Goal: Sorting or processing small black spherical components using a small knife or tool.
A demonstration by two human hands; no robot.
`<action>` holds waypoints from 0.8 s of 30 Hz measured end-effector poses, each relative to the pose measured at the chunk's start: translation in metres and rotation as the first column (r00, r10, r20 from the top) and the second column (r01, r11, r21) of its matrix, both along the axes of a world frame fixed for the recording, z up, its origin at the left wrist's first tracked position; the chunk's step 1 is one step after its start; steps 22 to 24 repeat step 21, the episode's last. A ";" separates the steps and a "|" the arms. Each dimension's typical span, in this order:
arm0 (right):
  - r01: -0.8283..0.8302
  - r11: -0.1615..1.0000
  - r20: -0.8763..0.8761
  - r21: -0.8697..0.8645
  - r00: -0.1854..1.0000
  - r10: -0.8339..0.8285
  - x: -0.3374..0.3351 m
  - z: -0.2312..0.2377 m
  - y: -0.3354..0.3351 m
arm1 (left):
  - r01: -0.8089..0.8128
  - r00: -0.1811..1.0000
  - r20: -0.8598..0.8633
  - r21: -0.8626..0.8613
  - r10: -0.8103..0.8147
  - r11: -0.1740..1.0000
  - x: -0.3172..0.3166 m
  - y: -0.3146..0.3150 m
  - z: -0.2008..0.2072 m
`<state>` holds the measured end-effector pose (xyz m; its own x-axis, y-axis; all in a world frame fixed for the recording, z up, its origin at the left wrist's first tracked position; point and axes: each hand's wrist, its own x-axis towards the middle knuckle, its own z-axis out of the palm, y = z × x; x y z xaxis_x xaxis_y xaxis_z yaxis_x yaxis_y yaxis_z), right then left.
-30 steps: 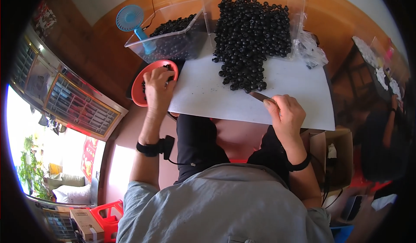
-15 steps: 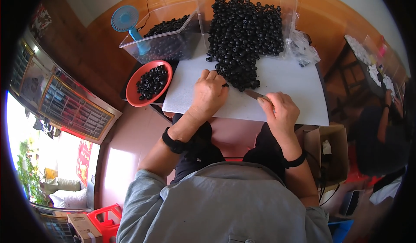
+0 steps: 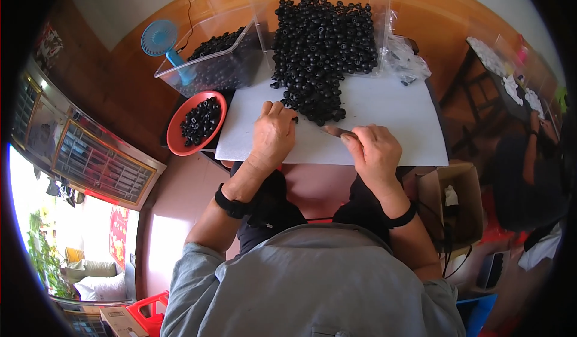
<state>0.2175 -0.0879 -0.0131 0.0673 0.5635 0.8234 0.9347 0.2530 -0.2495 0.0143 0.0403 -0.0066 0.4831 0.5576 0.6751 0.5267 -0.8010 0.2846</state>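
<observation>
My left hand (image 3: 273, 134) is closed on a small black ring-like part (image 3: 295, 119) that peeks out by the fingertips, over the white board (image 3: 415, 120). Across from it, my right hand (image 3: 377, 150) grips a small knife (image 3: 338, 131), its blade pointing left toward the near end of the black parts. Those parts, round and hollow-looking, form a large heap (image 3: 324, 48) that spills from a tipped clear plastic bin (image 3: 380, 24) onto the board. To the left of my left hand, an orange-red bowl (image 3: 175, 137) holds more of the black parts.
A second clear bin (image 3: 171, 79) with black parts stands at the back left, a blue fan (image 3: 159, 38) at its edge. Plastic bags (image 3: 409, 60) lie right of the heap. An open cardboard box (image 3: 463, 186) stands beside my right arm. Another person (image 3: 529, 174) sits at far right.
The whole view has shifted, so the board and both hands appear slightly farther left. My hands keep nearly the same hold, the knife and black part still in them.
</observation>
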 end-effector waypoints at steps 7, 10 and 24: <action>0.007 1.000 -0.001 -0.006 1.000 -0.007 -0.001 -0.001 0.001 | -0.027 0.982 -0.181 0.119 0.048 0.993 0.004 0.004 0.004; -0.006 1.000 -0.012 -0.007 1.000 0.006 -0.002 -0.001 0.001 | 0.004 1.000 -0.004 0.017 -0.004 1.000 0.002 0.000 0.001; -0.099 0.969 -0.368 -0.225 0.930 0.009 0.001 0.013 -0.004 | 0.400 0.906 0.417 -0.796 -0.068 0.455 -0.017 -0.008 0.014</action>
